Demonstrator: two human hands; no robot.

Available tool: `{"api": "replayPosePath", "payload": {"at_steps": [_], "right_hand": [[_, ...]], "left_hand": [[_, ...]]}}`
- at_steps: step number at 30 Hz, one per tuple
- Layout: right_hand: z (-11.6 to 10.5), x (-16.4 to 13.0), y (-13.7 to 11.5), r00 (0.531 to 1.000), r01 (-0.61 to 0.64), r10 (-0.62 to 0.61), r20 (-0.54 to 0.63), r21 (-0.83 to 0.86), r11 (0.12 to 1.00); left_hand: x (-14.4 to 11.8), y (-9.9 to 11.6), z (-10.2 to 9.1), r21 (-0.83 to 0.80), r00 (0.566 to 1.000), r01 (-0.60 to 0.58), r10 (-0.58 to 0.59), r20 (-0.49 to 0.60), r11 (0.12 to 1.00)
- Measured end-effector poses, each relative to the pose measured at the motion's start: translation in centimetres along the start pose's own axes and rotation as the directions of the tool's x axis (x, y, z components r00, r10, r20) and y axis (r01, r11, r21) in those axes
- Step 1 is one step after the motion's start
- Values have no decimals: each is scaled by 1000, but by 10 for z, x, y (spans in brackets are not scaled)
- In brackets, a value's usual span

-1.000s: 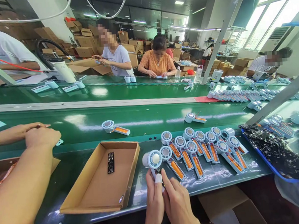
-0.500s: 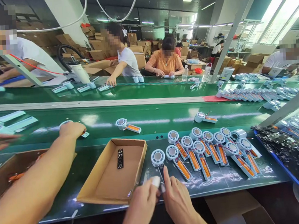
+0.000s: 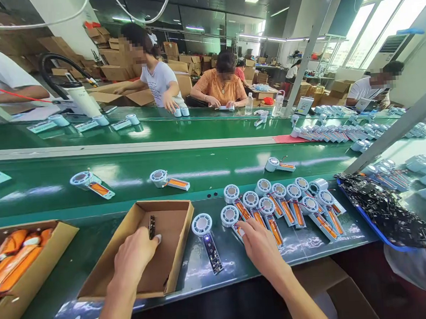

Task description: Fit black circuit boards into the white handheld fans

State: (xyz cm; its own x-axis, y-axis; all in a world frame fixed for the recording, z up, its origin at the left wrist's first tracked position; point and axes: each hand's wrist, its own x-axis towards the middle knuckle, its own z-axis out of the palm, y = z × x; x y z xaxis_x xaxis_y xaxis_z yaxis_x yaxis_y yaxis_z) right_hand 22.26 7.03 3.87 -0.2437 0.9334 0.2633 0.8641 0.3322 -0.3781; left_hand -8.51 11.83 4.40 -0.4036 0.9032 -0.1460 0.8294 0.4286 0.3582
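Observation:
My left hand (image 3: 138, 255) reaches into the shallow cardboard box (image 3: 107, 262), its fingers closed on a narrow black circuit board (image 3: 151, 227). My right hand (image 3: 259, 241) grips the handle of a light blue handheld fan (image 3: 230, 215) at the near left of a group; its fingers hide most of that handle. Between my hands lies another fan (image 3: 202, 224), with a black circuit board (image 3: 213, 254) on its handle and a small light glowing on the board. Several more fans (image 3: 293, 192) lie to the right, orange battery packs showing in their open handles.
A box of orange battery packs (image 3: 13, 260) stands at the left. A blue tray (image 3: 387, 238) heaped with black parts is at the right. Fans (image 3: 80, 179) lie spaced along the green conveyor belt (image 3: 213, 162). Co-workers (image 3: 161, 81) sit across the line.
Both hands have left the fan between them. My left hand went left to the board in the box, my right hand to a neighbouring fan. The neighbour's arm left view; a light shows on the board.

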Motion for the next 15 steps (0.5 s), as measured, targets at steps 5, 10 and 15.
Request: {"api": "replayPosePath", "payload": {"at_steps": [5,10,15], "right_hand": [[6,18,1,988,-79,83,132,-37,996],[16,17,-7,978,-194,185,92,99,976],[10,19,-1,929,-347,189,317,575,741]], "left_hand": [[-12,4,-19,53,999,26,-25,-31,998],[-78,36,5,-499,977,-105,-5,-213,860],[-143,82,87,-927,907,152,323,269,343]]}}
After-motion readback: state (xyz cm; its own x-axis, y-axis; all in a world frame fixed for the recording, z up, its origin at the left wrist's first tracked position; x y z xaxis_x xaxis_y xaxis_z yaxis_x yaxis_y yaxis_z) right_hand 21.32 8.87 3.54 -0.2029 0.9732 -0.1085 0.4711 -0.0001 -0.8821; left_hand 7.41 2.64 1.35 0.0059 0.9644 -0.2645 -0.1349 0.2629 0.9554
